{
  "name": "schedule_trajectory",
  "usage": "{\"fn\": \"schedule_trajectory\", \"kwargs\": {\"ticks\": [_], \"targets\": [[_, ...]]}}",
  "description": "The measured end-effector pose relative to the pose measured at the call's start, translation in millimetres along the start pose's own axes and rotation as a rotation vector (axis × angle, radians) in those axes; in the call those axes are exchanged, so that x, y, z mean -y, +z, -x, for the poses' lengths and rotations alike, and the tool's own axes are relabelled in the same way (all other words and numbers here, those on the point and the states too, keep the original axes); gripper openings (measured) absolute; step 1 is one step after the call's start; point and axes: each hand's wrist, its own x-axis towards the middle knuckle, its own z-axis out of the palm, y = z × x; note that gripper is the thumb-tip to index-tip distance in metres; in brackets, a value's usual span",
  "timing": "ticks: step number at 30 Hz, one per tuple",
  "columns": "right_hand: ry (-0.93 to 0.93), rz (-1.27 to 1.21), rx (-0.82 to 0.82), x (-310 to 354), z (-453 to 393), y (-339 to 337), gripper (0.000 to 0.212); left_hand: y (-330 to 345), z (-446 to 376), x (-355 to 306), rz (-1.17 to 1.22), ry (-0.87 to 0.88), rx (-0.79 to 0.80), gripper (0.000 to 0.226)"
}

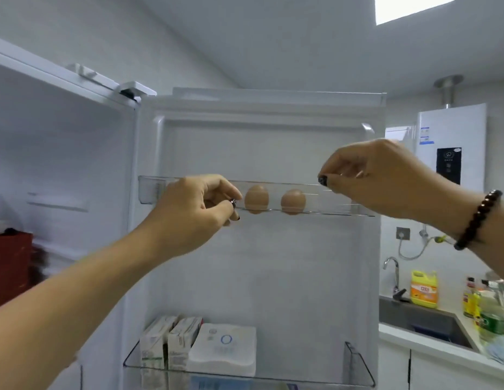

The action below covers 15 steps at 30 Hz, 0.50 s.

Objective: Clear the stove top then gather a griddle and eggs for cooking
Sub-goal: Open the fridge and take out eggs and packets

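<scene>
Two brown eggs (274, 201) sit in the clear door shelf (149, 190) of an open fridge. The left hand (197, 209), at 9 o'clock of them, and right hand (369, 175), at 3 o'clock, have curled fingers seemingly holding nothing. Best lift each egg straight up, gently.

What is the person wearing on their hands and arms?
Both arms are bare, with no sleeves showing. The right wrist wears a bracelet of dark round beads. The left hand and the right hand both have dark painted nails.
</scene>
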Motion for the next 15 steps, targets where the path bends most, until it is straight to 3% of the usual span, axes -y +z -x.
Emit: {"fn": "schedule_trajectory", "kwargs": {"ticks": [3, 7, 11, 15], "targets": [[0.032, 0.009, -0.044, 0.8, -29.7, -6.5, 0.007, -2.7, -29.3, -10.4, -0.063, 0.075, -0.057, 0.017], [0.187, 0.039, 0.078, -4.4, -59.0, 6.6, 0.007, 2.1, -67.0, -16.6, -0.213, 0.075, -0.052, 0.012], [0.363, -0.030, 0.226, -8.0, -75.5, 28.1, 0.019, 15.2, -101.2, -15.9, -0.398, -0.104, 0.185, 0.021], [0.502, -0.038, 0.364, -10.2, -83.2, 40.2, 0.031, 18.7, -119.9, -16.7, -0.369, -0.168, 0.358, 0.030]]}}
